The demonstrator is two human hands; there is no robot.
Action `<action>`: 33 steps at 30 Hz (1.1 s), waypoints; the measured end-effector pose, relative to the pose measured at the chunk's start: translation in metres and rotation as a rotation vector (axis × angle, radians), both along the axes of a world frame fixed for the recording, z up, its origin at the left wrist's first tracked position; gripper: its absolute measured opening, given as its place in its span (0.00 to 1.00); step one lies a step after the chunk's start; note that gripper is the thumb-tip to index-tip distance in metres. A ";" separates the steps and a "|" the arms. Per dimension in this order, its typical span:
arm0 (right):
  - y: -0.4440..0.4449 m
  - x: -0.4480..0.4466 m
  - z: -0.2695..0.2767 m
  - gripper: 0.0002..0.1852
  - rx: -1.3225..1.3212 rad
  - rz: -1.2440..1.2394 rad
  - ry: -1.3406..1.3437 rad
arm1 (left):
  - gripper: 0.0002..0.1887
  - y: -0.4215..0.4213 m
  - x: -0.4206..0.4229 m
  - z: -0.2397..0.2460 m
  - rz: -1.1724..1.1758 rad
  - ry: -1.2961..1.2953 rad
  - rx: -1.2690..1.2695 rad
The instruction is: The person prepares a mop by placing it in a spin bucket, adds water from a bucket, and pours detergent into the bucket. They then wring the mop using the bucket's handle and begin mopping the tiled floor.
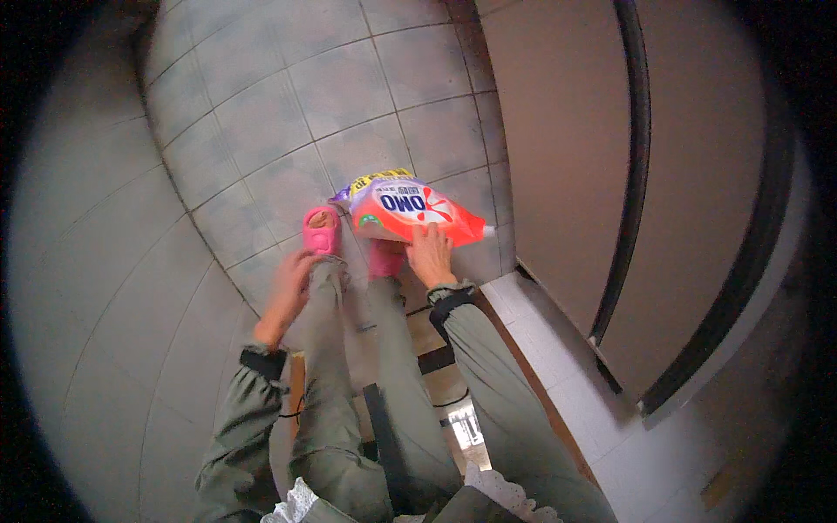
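Observation:
A red, white and purple OMO laundry detergent refill pouch [409,206] lies tilted before me, its white spout cap [488,231] pointing right. My right hand [430,255] grips the pouch at its near edge, with fingers spread over the printed face and the thumb mostly hidden. Slightly blurred, my left hand [288,291] is beside my left trouser leg, just behind a pink slipper [322,230]. It holds nothing, and its fingers are loosely bent apart from the thumb. The pouch partly covers the other pink slipper [386,258].
Pale floor tiles [340,85] stretch ahead. A tiled wall [118,294] rises on the left. On the right stand brown cabinet doors [562,150] with dark vertical strips. Below my legs are a dark frame bar [382,418] and a thin black cable [454,400].

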State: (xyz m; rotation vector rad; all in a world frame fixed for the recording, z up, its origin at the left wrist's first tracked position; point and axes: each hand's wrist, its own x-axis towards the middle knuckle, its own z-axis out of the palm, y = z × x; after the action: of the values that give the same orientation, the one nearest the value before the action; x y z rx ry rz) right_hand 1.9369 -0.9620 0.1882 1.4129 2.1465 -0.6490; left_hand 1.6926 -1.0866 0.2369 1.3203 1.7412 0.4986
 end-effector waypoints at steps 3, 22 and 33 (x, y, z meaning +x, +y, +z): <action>0.003 0.008 0.006 0.23 -0.077 -0.052 -0.084 | 0.15 -0.066 -0.050 0.018 0.211 0.000 -0.242; 0.043 0.025 -0.004 0.17 -0.506 0.168 -0.115 | 0.07 -0.400 0.016 0.191 1.220 -0.440 -0.821; 0.011 -0.007 0.176 0.26 -0.190 -0.006 0.218 | 0.10 -0.465 -0.077 0.244 1.550 -0.618 -0.595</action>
State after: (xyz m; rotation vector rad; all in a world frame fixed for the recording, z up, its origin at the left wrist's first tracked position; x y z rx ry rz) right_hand 1.9296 -0.9512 0.3645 1.2982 2.1758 -1.0220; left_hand 1.6158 -1.5511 0.4809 -0.7499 1.8079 0.9392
